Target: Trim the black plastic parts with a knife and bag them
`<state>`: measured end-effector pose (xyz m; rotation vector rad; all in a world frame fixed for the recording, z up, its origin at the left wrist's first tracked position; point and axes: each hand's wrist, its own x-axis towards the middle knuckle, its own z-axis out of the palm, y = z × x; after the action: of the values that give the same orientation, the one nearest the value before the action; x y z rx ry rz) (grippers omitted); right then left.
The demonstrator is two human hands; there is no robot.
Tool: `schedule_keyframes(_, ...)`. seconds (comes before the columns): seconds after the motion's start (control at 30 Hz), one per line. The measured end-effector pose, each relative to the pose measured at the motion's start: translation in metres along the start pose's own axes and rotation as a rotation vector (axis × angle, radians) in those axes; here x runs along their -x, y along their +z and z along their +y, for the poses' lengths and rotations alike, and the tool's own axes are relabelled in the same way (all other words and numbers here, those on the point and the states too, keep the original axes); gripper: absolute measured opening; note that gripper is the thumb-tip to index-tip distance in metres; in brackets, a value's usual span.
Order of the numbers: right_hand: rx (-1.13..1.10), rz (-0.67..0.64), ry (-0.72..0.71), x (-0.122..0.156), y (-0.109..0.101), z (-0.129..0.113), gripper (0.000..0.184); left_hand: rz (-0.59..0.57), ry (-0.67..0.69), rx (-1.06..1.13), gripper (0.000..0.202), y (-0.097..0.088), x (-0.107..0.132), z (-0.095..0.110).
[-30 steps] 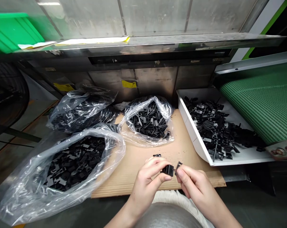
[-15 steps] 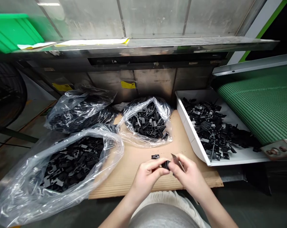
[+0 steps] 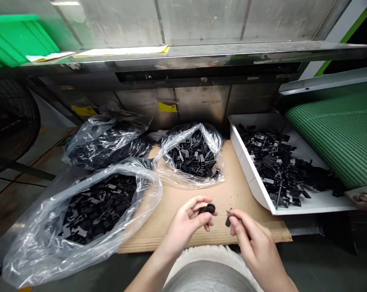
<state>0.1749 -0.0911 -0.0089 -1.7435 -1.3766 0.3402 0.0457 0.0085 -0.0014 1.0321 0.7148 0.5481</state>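
Observation:
My left hand (image 3: 191, 219) is curled over the cardboard with its fingers closed around a small black plastic part (image 3: 208, 208). A short gap separates it from my right hand (image 3: 252, 233), which pinches a thin metal blade (image 3: 229, 212). Just under the blade's tip, at my right fingertips, is another small black piece (image 3: 228, 222); whether it is gripped or only touched is hard to tell. Beyond my hands, an open clear plastic bag (image 3: 189, 182) holds many black plastic parts (image 3: 195, 156).
A larger open bag (image 3: 147, 190) of black parts lies left, with another filled bag (image 3: 107, 142) behind it. On the right, a white tray (image 3: 253, 178) of black pieces sits beneath a green conveyor belt (image 3: 338, 125). A metal shelf (image 3: 201, 50) crosses above the cardboard (image 3: 159, 219).
My hands have drawn apart, the right one moving rightward with the blade. A small black part that lay on the cardboard no longer shows; my left hand is now over that spot.

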Motion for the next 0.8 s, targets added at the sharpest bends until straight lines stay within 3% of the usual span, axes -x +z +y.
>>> schedule_keyframes(0.13, 0.085, 0.007, -0.193, -0.002, -0.003, -0.007, 0.020, 0.027, 0.087, -0.158, 0.010, 0.001, 0.003, 0.005)
schedule_keyframes(0.33, 0.141, 0.025, -0.251, -0.002, -0.001, -0.007, 0.021, 0.016, 0.094, -0.143, 0.011, 0.004, 0.009, 0.008)
schedule_keyframes(0.43, 0.021, -0.018, -0.168, -0.005, -0.002, -0.010, 0.019, 0.021, 0.128, -0.159, 0.010, 0.004, 0.010, 0.007)
schedule_keyframes(0.53, -0.152, -0.209, -0.022, -0.007, -0.002, -0.018, 0.021, 0.054, 0.153, -0.164, 0.009, 0.005, 0.010, 0.007)
schedule_keyframes(0.67, -0.212, -0.436, 0.020, -0.005, -0.002, -0.026, 0.026, 0.099, 0.184, -0.184, 0.012, 0.005, 0.010, 0.009)
schedule_keyframes(0.8, -0.317, -0.346, 0.133, -0.001, -0.011, -0.022, 0.026, 0.135, 0.238, -0.233, 0.012, 0.002, 0.010, 0.012)
